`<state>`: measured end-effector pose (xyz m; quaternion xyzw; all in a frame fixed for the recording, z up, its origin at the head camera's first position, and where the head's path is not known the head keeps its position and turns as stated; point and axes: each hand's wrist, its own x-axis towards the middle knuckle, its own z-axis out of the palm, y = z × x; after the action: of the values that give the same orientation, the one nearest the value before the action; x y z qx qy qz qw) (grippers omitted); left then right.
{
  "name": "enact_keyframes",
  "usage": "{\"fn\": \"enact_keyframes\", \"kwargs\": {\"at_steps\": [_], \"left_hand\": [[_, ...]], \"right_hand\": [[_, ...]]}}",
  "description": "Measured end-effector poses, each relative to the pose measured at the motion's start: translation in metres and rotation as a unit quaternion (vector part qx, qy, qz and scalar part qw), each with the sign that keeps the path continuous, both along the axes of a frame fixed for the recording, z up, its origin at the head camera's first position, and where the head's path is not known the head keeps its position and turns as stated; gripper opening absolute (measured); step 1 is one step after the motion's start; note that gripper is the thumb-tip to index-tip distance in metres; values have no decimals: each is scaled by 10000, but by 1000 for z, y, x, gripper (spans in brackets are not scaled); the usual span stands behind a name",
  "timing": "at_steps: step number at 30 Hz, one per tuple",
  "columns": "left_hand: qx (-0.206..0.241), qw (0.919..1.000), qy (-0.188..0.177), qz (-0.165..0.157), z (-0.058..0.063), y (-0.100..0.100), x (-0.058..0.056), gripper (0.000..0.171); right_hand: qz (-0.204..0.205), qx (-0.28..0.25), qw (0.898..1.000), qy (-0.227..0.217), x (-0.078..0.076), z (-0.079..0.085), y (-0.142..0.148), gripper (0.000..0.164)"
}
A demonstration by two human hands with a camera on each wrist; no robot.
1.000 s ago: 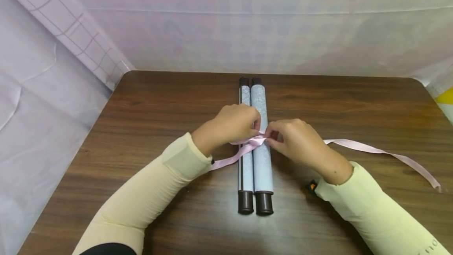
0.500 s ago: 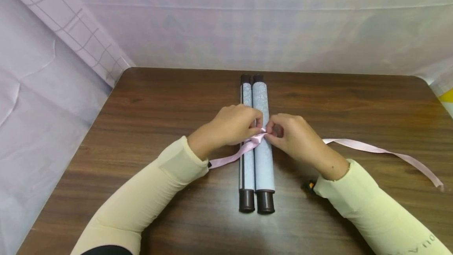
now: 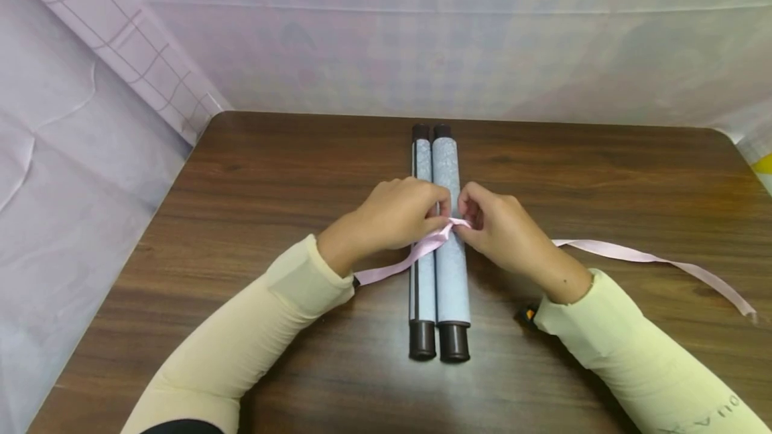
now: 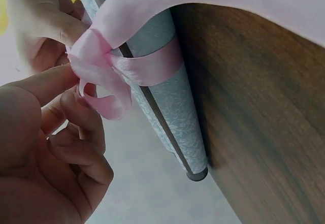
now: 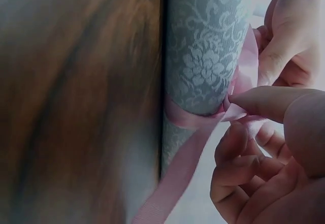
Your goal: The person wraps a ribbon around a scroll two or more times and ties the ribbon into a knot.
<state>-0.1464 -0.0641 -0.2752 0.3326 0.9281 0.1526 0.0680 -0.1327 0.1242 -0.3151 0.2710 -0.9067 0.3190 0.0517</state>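
Observation:
A scroll [image 3: 451, 280], rolled in from both ends into two pale blue rolls with dark brown end knobs, lies lengthwise on the table. A pink satin ribbon [image 3: 405, 262] goes round its middle; in the left wrist view the ribbon [image 4: 150, 67] crosses the roll as a flat band and bunches into a loop at the fingers. My left hand [image 3: 401, 211] pinches this bunched part between thumb and forefinger. Just right of it, my right hand [image 3: 505, 230] pinches the ribbon over the right roll. In the right wrist view a ribbon tail [image 5: 177, 176] hangs down beside the floral cloth.
The dark wooden table [image 3: 271, 159] extends to both sides. One long ribbon tail [image 3: 639, 254] trails across it to the right. A pale patterned sheet [image 3: 386, 59] stands behind the table's far edge, and another white sheet [image 3: 72, 173] hangs at the left.
My right hand's fingers have shifted slightly up and away from my left fingers, with a short stretch of ribbon now showing between them. The left hand has barely moved.

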Motion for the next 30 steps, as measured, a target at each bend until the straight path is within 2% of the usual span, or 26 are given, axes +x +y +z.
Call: {"fn": "enact_keyframes", "kwargs": {"at_steps": [11, 17, 30], "left_hand": [[292, 9995, -53, -129, 0, -3, 7, 8], [301, 9995, 5, -120, 0, -4, 9, 7], [370, 9993, -42, 18, -1, -8, 12, 9]], "right_hand": [[141, -35, 9999, -22, 1, -1, 1, 13], [186, -47, 9998, 85, 2, -1, -1, 6], [-109, -205, 9996, -128, 5, 4, -2, 8]]}}
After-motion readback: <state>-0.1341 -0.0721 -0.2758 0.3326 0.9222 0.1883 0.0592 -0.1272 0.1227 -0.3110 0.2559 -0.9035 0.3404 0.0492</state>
